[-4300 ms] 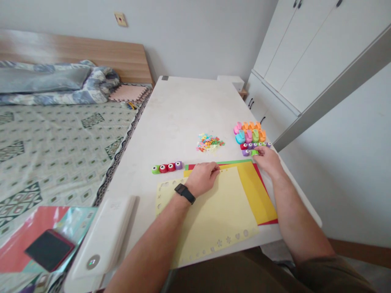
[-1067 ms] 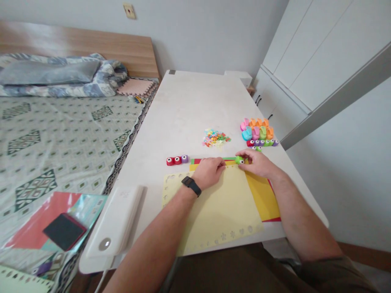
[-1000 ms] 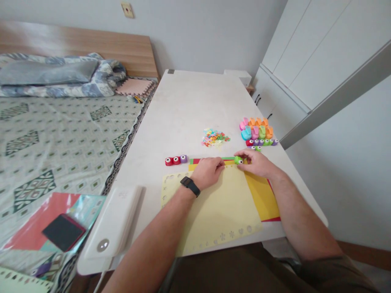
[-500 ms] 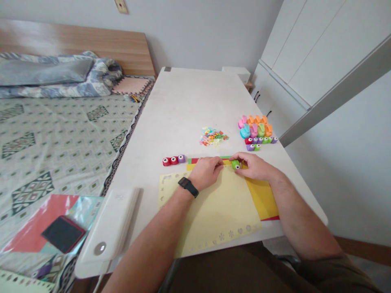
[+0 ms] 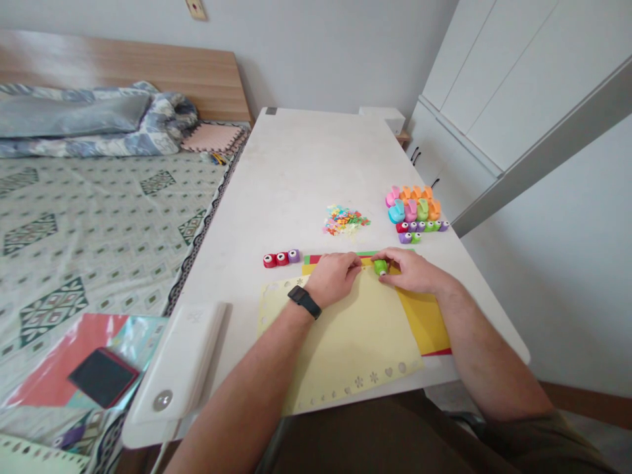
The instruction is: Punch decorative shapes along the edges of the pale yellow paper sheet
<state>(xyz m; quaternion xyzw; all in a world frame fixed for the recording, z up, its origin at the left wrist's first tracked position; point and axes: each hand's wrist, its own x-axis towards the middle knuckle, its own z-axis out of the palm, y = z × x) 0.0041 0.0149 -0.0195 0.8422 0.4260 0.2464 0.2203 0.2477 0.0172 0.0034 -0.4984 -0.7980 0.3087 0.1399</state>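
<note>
Well, the right hand (image 5: pixel 409 271) had its fingers and thumb closed around a small green craft punch (image 5: pixel 380 267), which sat at the top edge of a pale yellow paper sheet (image 5: pixel 345 342). Whether the punch was pressed down could not be told, as the fingers hid much of it. The left hand (image 5: pixel 332 279), with a black watch (image 5: pixel 303 301) on its wrist, lay open and nearly flat on the same sheet just beside the punch, holding nothing but bearing on the paper. Under that sheet lay a deeper yellow sheet (image 5: pixel 423 326), with red and green edges showing beyond it. The loose stack looked like the weak point: a sideways push could slide the sheets apart, and a tilted punch could tear the edge. A slip toward the table's far side could also knock the row of red and purple punches (image 5: pixel 281 258) or scatter the paper cut-outs (image 5: pixel 345 221).
</note>
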